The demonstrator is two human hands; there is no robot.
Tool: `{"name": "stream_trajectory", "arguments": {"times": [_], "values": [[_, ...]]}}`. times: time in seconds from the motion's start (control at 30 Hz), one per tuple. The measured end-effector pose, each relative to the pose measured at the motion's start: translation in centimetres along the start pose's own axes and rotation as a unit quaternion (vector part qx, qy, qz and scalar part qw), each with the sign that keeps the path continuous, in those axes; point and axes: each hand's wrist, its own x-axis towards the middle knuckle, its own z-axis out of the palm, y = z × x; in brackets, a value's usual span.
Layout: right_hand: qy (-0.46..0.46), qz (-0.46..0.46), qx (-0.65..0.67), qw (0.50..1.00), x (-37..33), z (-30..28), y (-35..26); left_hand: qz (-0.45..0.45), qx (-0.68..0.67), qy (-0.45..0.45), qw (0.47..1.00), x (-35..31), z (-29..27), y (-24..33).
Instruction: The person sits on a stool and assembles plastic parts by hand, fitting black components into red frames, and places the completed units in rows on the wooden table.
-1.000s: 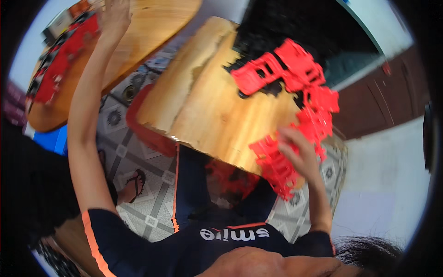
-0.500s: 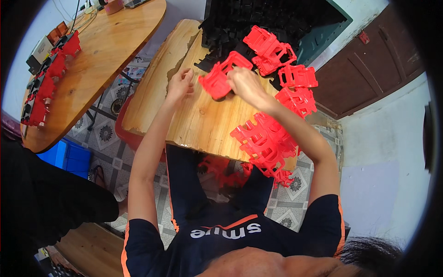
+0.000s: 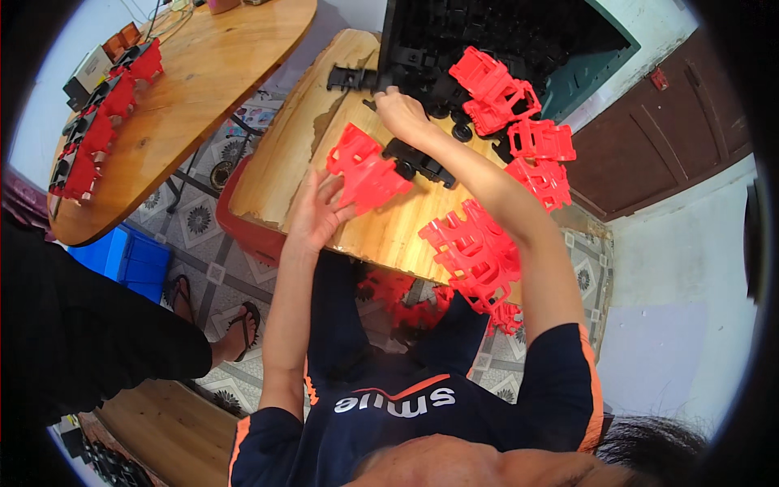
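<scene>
My left hand (image 3: 318, 215) is at the near left of the wooden board, palm up and fingers apart. Its fingertips are against the lower left edge of a red plastic toy-vehicle body (image 3: 367, 172), which leans at an angle on the board. Beside that body lies a black plastic chassis (image 3: 422, 162) with a wheel. My right hand (image 3: 400, 112) reaches to the heap of black parts at the far side, its fingers bent together; what they hold, if anything, is hidden. Just left of it is another black part (image 3: 351, 79).
A dark green crate (image 3: 604, 61) of black parts lies tipped at the back. Red bodies (image 3: 475, 247) are stacked along the board's right side. Finished-looking red and black pieces (image 3: 97, 122) line the left table (image 3: 203, 73). Another person's leg (image 3: 122, 325) is at left.
My right hand has let go of the red body and moved far left to the black parts. The red body now stands nearer my left hand, which has come closer to me. The view has shifted slightly.
</scene>
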Motion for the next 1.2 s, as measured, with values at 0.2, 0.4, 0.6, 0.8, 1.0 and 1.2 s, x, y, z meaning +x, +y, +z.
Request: {"name": "stream_trajectory", "arguments": {"times": [0.2, 0.4, 0.6, 0.8, 1.0, 1.2], "values": [[-0.029, 0.075, -0.072, 0.994, 2.8, 4.3, 0.0, 0.026, 0.245, 0.123, 0.961, 0.5, 4.5, 0.4], [-0.039, 0.146, -0.094, 0.984, 3.2, 2.3, 0.4, 0.231, 0.595, 0.175, 0.75, 3.6, 5.1, -0.4], [-0.08, 0.247, 0.039, 0.965, 4.6, -1.7, 2.8, 0.172, 0.465, 0.132, 0.859, 3.9, 1.2, -1.1], [-0.108, 0.153, 0.479, 0.858, 0.0, -9.7, 3.5, 0.067, 0.144, 0.027, 0.987, 0.7, 0.2, -0.5], [0.055, -0.233, 0.232, 0.943, -13.3, -14.0, -4.2, 0.091, 0.039, -0.059, 0.993, -2.3, 1.5, -0.4], [0.05, -0.24, 0.121, 0.962, -18.5, -12.8, -9.7, 0.118, 0.11, -0.038, 0.986, -3.9, 2.3, -1.6]]}}
